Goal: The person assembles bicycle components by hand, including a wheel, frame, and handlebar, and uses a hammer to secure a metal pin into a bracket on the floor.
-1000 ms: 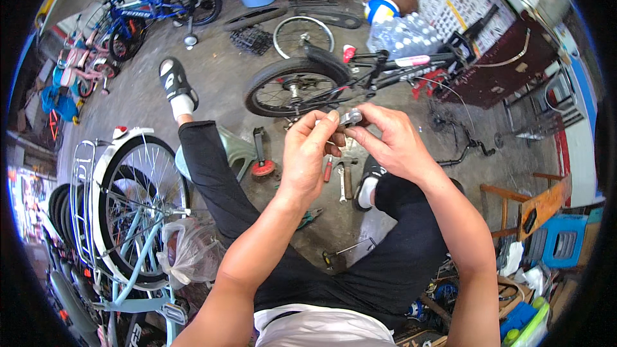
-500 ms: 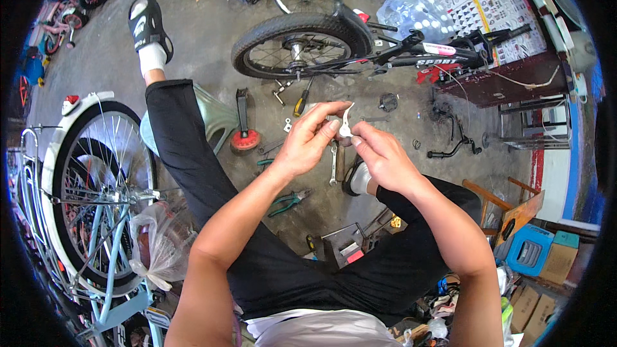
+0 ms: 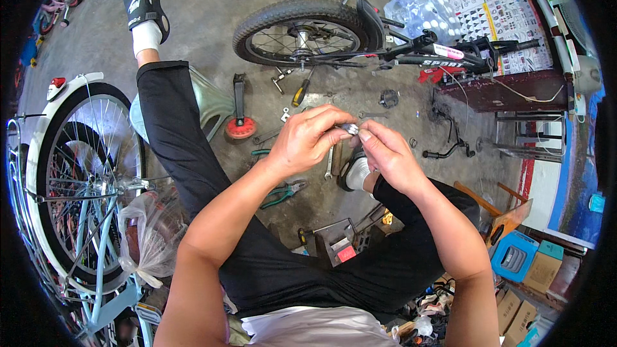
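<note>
Both of my hands meet in front of me, above the floor between my legs. My left hand (image 3: 310, 136) pinches a small silver metal part (image 3: 350, 128) between thumb and fingers, and most of it is covered by them. Against the part's other end press the thumb and fingertips of my right hand (image 3: 390, 155), closed together. Below the hands a combination spanner (image 3: 329, 163) lies on the floor, with green-handled pliers (image 3: 286, 193) nearer my left leg. Just beyond my left hand is a yellow-and-black screwdriver (image 3: 301, 92).
A black bicycle frame (image 3: 443, 60) with its wheel (image 3: 302, 32) lies ahead. At left stands a light-blue bicycle (image 3: 109, 218). A stool (image 3: 215, 99), a red training wheel (image 3: 241, 128), a pedal crank assembly (image 3: 455, 138) and a blue box (image 3: 514, 254) surround me.
A pale curved lever stood up between my fingers; now only a small silver end shows. My right hand has shifted slightly right, and the whole view has moved a little.
</note>
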Demonstrator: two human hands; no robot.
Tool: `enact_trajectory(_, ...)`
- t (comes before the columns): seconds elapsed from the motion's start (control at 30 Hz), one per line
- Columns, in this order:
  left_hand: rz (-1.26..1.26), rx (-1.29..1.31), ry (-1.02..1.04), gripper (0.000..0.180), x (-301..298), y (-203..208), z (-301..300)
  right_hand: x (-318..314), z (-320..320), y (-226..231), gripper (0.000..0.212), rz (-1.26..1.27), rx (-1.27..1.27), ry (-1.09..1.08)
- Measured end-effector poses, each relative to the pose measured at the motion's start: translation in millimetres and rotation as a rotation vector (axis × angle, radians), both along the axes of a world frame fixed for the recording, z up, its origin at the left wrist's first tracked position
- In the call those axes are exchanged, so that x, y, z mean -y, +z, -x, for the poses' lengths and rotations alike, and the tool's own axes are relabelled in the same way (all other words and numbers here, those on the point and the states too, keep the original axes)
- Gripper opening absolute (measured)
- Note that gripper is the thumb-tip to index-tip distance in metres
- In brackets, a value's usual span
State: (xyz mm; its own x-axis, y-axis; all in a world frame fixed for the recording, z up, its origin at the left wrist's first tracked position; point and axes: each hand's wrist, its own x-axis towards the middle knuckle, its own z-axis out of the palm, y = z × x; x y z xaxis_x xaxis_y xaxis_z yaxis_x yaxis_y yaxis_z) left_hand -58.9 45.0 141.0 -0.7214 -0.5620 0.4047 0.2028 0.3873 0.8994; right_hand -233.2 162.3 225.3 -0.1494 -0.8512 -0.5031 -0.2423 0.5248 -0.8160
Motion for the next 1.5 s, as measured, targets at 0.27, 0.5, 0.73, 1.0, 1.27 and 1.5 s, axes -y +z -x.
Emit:
enact_trajectory(0.27, 0.029, -0.02, 0.104, 0.025, -5, 2, 1, 0, 2, -4, 0.03, 0.11, -0.186, 0.083)
enact_trajectory(0.5, 0.249, -0.004, 0.242, 0.028, -6, 0, 3, 3, -5, 4, 0.025, 0.227, -0.405, 0.134)
enact_trajectory(0.73, 0.151, 0.004, 0.179, 0.027, -7, -2, 4, 2, -5, 5, 0.023, 0.224, -0.505, 0.183)
enact_trajectory(1.0, 0.215, 0.01, 0.1, 0.026, -2, -3, 3, 6, 5, 18, 0.026, -0.079, -0.285, 0.143)
enact_trajectory(1.27, 0.142, 0.068, 0.063, 0.026, -5, -4, 3, 2, 8, 13, 0.026, -0.06, -0.234, 0.105)
enact_trajectory(1.5, 0.178, 0.046, 0.145, 0.026, 4, -4, 2, -2, 5, 0, 0.021, 0.241, -0.571, 0.252)
